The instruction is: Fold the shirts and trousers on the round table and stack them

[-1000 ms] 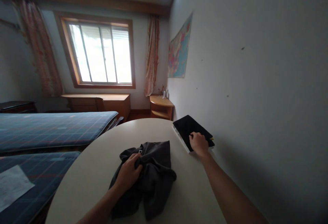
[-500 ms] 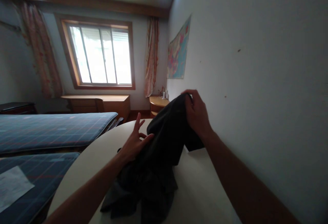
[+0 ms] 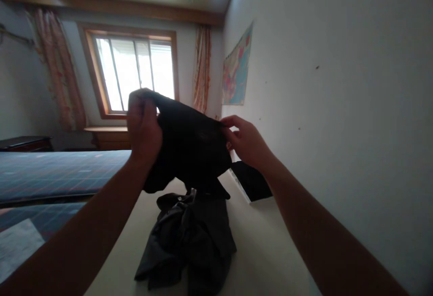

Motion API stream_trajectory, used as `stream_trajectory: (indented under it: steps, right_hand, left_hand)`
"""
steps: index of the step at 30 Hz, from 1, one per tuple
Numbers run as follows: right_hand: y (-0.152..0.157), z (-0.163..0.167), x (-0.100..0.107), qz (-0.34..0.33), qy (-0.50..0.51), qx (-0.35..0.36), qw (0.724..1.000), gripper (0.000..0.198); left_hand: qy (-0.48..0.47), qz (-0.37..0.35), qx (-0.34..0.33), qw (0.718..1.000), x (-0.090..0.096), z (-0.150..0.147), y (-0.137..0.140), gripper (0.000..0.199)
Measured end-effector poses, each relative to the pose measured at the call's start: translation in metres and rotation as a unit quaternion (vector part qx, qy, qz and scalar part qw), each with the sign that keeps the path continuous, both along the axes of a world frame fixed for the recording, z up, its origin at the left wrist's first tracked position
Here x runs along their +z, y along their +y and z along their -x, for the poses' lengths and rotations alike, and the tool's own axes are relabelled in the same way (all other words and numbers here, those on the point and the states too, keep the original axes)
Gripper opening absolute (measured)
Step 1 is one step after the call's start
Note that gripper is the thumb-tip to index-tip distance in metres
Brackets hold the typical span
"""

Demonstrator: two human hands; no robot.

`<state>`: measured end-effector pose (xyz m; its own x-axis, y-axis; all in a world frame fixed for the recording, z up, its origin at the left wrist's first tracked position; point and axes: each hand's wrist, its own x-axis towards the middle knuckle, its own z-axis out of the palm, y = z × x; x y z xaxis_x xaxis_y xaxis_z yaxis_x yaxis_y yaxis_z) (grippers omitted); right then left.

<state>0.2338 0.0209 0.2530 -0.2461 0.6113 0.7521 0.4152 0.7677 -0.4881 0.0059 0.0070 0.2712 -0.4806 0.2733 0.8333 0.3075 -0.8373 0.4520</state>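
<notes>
A black garment (image 3: 191,145) is stretched in the air between my two hands, its kind not clear from its shape. My left hand (image 3: 146,129) grips its upper left corner, slightly blurred. At its upper right edge, my right hand (image 3: 246,141) pinches the cloth between thumb and fingers. Directly beneath, a crumpled dark grey garment (image 3: 203,237) lies on the pale table (image 3: 267,246). Whether the two garments touch where the black one hangs lowest, I cannot tell.
On the table's right side sits a shallow white box (image 3: 241,187) with black cloth (image 3: 253,181) in it, partly behind my right forearm. Plaid mattresses (image 3: 61,174) stand to the left, a sheet of paper (image 3: 20,246) on the nearer one. A white wall (image 3: 355,129) borders the right.
My left hand has risen and moved left, and has taken hold of the black garment's corner. The garment is now lifted and spread, uncovering the grey garment and the white box.
</notes>
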Motion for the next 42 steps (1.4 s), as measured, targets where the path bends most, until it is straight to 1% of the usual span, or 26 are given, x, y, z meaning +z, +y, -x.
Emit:
stream_trajectory:
  steps: [2,4,6,7,8,10,12,13,14,15,16,17,18,19,20,21,22,23,25,28,30,32,37,38,40,42]
  right_hand:
    - [-0.002,0.012,0.000,0.001,0.033,0.039,0.999,0.020]
    - [0.000,0.018,-0.004,0.004,0.045,0.051,0.998,0.022]
    - [0.009,0.019,-0.015,0.013,0.043,0.035,0.998,0.021]
    - [0.016,0.017,-0.022,0.021,0.035,0.020,0.999,0.021]
    - [0.024,0.014,-0.031,0.031,0.020,0.007,0.999,0.020]
    - [0.043,0.004,-0.052,0.069,-0.028,-0.007,0.997,0.021]
    - [0.061,-0.010,-0.078,0.141,-0.095,0.012,0.985,0.025]
    - [0.069,-0.019,-0.092,0.181,-0.122,0.004,0.976,0.028]
    - [0.076,-0.028,-0.107,0.215,-0.147,-0.034,0.965,0.031]
    - [0.082,-0.038,-0.122,0.242,-0.175,-0.104,0.949,0.034]
    - [0.086,-0.049,-0.138,0.255,-0.200,-0.193,0.926,0.034]
    - [0.090,-0.060,-0.154,0.261,-0.203,-0.244,0.912,0.037]
    - [0.093,-0.071,-0.170,0.265,-0.205,-0.291,0.896,0.042]
    - [0.096,-0.081,-0.184,0.261,-0.223,-0.364,0.866,0.046]
    - [0.098,-0.090,-0.198,0.263,-0.239,-0.421,0.834,0.050]
    - [0.100,-0.097,-0.210,0.266,-0.249,-0.451,0.815,0.050]
    - [0.102,-0.104,-0.219,0.264,-0.250,-0.470,0.804,0.046]
    - [0.104,-0.109,-0.226,0.263,-0.241,-0.480,0.802,0.042]
    - [0.107,-0.116,-0.233,0.260,-0.217,-0.478,0.810,0.034]
    - [0.110,-0.120,-0.224,0.257,-0.199,-0.460,0.826,0.033]
    - [0.110,-0.122,-0.209,0.253,-0.201,-0.447,0.834,0.035]
    - [0.109,-0.125,-0.190,0.248,-0.207,-0.425,0.845,0.034]
    - [0.093,-0.136,-0.128,0.231,-0.233,-0.359,0.874,0.029]
    - [0.088,-0.137,-0.114,0.215,-0.234,-0.357,0.878,0.029]
    - [0.074,-0.136,-0.084,0.156,-0.213,-0.366,0.892,0.029]
    - [0.059,-0.132,-0.054,0.098,-0.146,-0.370,0.912,0.029]
  left_hand:
    - [0.029,-0.012,0.021,0.999,0.016,-0.009,-0.015,0.015]
    - [0.068,-0.005,0.020,0.997,0.021,-0.017,-0.021,0.019]
    - [0.123,0.024,0.000,0.992,0.012,-0.022,-0.014,0.019]
    - [0.154,0.047,-0.015,0.987,0.001,-0.024,-0.006,0.019]
    - [0.184,0.079,-0.040,0.979,-0.014,-0.025,0.005,0.017]
    - [0.238,0.149,-0.075,0.957,-0.055,-0.026,0.027,0.019]
    - [0.300,0.230,-0.064,0.924,-0.107,-0.026,0.043,0.024]
    - [0.344,0.275,-0.067,0.895,-0.136,-0.026,0.047,0.030]
    - [0.383,0.321,-0.071,0.864,-0.163,-0.026,0.048,0.039]
    - [0.426,0.364,-0.075,0.825,-0.190,-0.025,0.047,0.051]
    - [0.462,0.406,-0.073,0.785,-0.213,-0.024,0.044,0.061]
    - [0.486,0.446,-0.071,0.748,-0.233,-0.023,0.040,0.064]
    - [0.500,0.467,-0.069,0.727,-0.249,-0.023,0.037,0.062]
    - [0.508,0.467,-0.063,0.722,-0.260,-0.022,0.034,0.058]
    - [0.511,0.467,-0.057,0.719,-0.267,-0.021,0.032,0.054]
    - [0.510,0.463,-0.050,0.724,-0.271,-0.021,0.031,0.051]
    - [0.506,0.459,-0.044,0.729,-0.273,-0.021,0.030,0.050]
    - [0.500,0.456,-0.040,0.735,-0.273,-0.021,0.030,0.049]
    - [0.486,0.448,-0.037,0.749,-0.271,-0.022,0.030,0.048]
    - [0.467,0.431,-0.042,0.771,-0.270,-0.022,0.030,0.049]
    - [0.452,0.419,-0.047,0.786,-0.271,-0.021,0.029,0.049]
    - [0.437,0.411,-0.053,0.798,-0.273,-0.020,0.028,0.049]
    - [0.397,0.400,-0.075,0.823,-0.280,-0.018,0.032,0.055]
    - [0.384,0.397,-0.080,0.830,-0.281,-0.017,0.034,0.056]
    - [0.348,0.389,-0.092,0.848,-0.280,-0.015,0.037,0.058]
    - [0.312,0.376,-0.104,0.867,-0.271,-0.013,0.037,0.060]
